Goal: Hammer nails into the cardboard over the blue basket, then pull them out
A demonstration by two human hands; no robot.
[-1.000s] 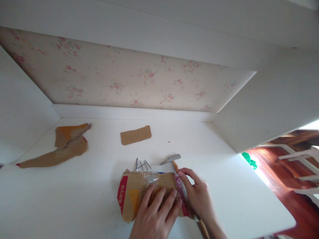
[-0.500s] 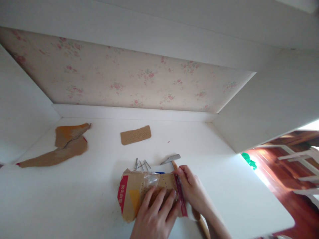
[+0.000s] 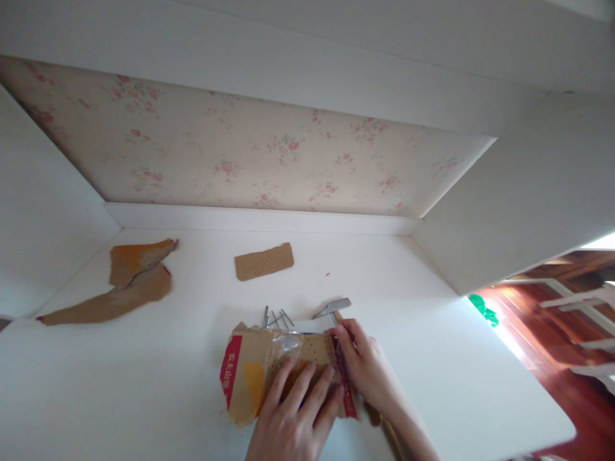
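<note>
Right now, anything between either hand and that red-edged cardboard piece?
Nothing visible. The left hand lies flat on the cardboard piece; the right hand touches its right edge. Nails and hammer lie just behind it.

Shows two bare hands, uncovered from fingertips back. Left hand [image 3: 288, 426]: broad bare back, four long slim fingers [image 3: 307, 387] with smooth knuckles, nails short as far as can be told. Cuts off at the lower edge just behind the back of that hand, wrist out of view. Right hand [image 3: 366, 370]: slim fingers too, one rounded plain nail showing at a fingertip. Behind that hand, a bare wrist [image 3: 394, 410] and a narrow stretch of bare forearm [image 3: 416, 442]. Slightly soft in focus throughout.
</note>
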